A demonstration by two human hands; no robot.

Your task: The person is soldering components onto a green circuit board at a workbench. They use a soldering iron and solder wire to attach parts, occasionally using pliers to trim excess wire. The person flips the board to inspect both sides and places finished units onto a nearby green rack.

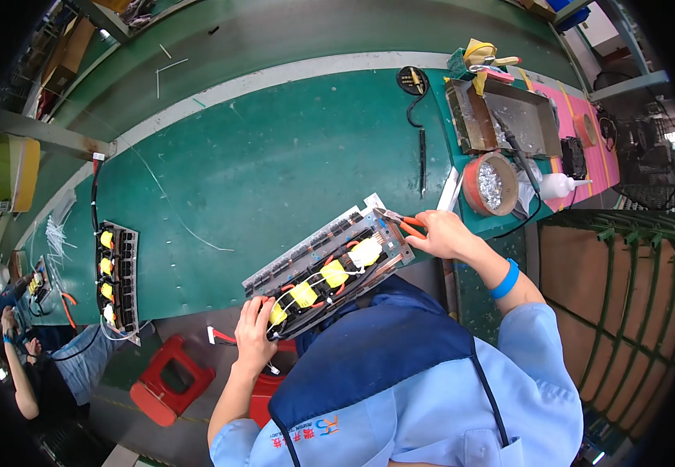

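Note:
A long circuit board [318,251] lies at a slant across the table's front edge, its right end farther from me. Along it sit several yellow-taped components [334,273], with black parts, red and black wires and a white wire or tie. My left hand [255,333] grips its lower left end, fingers closed round the edge. In my right hand [441,234], a pair of orange-handled pliers or cutters [411,222] is held closed in the fingers. Their metal tip lies at the board's upper right corner. A red-and-black lead with a white connector [212,335] hangs near my left hand.
A similar board [124,272] lies left on the green table [275,148]. A soldering iron [518,152], metal tray [528,109], red bowl [490,184] of small shiny pieces and white bottle [559,185] stand right. A black pen-like tool [422,159] lies ahead. Another person's arm [18,373] shows far left.

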